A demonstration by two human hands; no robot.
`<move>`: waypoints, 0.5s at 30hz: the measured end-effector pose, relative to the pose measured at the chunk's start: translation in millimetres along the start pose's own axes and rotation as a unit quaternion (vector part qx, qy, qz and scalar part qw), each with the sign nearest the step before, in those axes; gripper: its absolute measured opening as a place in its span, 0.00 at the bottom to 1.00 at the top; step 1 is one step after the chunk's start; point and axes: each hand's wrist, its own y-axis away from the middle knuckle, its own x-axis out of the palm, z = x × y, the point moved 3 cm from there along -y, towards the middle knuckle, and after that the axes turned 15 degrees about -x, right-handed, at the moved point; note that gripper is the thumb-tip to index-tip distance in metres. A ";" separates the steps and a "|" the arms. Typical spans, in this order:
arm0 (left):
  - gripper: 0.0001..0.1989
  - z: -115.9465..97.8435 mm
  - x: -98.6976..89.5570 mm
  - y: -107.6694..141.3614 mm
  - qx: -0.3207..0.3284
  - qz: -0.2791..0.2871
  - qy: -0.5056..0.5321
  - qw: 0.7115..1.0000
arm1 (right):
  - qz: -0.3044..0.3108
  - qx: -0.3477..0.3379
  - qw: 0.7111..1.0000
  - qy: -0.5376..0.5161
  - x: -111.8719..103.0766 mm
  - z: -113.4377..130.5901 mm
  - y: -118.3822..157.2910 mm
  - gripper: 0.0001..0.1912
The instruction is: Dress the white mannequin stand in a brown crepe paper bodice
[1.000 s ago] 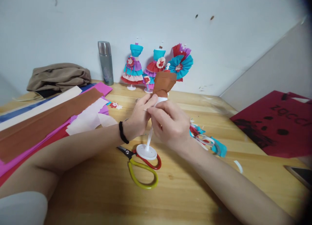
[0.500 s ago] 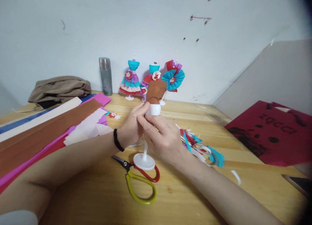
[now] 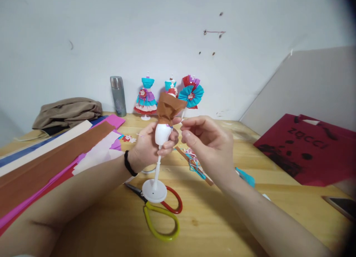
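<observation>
My left hand (image 3: 150, 144) is closed around a small white mannequin (image 3: 162, 134) on a stand, gripping it at the hips. Brown crepe paper (image 3: 168, 108) wraps the mannequin's chest and flares at the top. The white round base (image 3: 154, 191) of the stand is tilted and overlaps the scissors (image 3: 162, 221), which have one yellow and one red handle. Just right of the mannequin is my right hand (image 3: 208, 142), fingers curved, with a gap between thumb and forefinger; I make out nothing held there.
Crepe paper strips (image 3: 55, 153) lie at left beside a folded brown cloth (image 3: 69, 110). A flask (image 3: 118, 97) and several dressed mannequins (image 3: 146, 97) stand by the wall. Paper scraps (image 3: 197, 166) lie behind my right hand. At right are a red bag (image 3: 303, 153) and a dark flat object (image 3: 339, 206).
My right hand has come away from the mannequin to the right. The mannequin now leans, its base shifted left and toward me, while my left hand grips it around the hips. The view has shifted slightly.
</observation>
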 end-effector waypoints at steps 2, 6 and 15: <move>0.24 0.5 -3.1 0.4 -0.005 0.026 -0.019 0.999 | 0.004 0.012 1.000 -0.020 1.4 -3.5 0.2 0.06; 0.28 3.2 -5.1 0.2 -0.036 0.044 -0.071 0.996 | 0.019 -0.014 1.000 0.016 3.3 -4.2 1.2 0.08; 0.36 5.1 0.6 2.5 -0.061 -0.020 -0.080 0.995 | 0.050 -0.101 0.988 0.101 1.3 2.0 -0.7 0.09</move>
